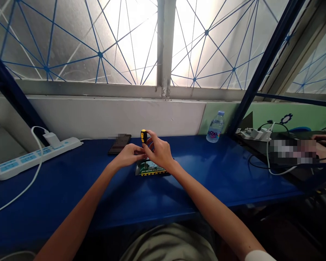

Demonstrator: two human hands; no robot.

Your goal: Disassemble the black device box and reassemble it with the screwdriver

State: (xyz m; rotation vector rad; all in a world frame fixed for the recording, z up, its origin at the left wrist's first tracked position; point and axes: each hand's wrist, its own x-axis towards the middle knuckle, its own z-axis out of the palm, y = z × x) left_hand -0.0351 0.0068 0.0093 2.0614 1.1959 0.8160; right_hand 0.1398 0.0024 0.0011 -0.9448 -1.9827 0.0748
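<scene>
A small green circuit board [149, 169] with a yellow-and-black striped front edge lies on the blue table [97, 192]. My right hand [159, 150] is closed around a screwdriver with a yellow-and-black handle [143, 136], held upright over the board. My left hand [129, 155] rests at the board's left edge, fingers curled against it or the screwdriver's shaft. The tool's tip is hidden behind my fingers.
A dark phone [120, 143] lies just behind my hands. A white power strip [29, 157] with a plugged charger and cable sits far left. A water bottle [215, 127] stands at the back right. Another person's hand [324, 139] works at the far right among cables.
</scene>
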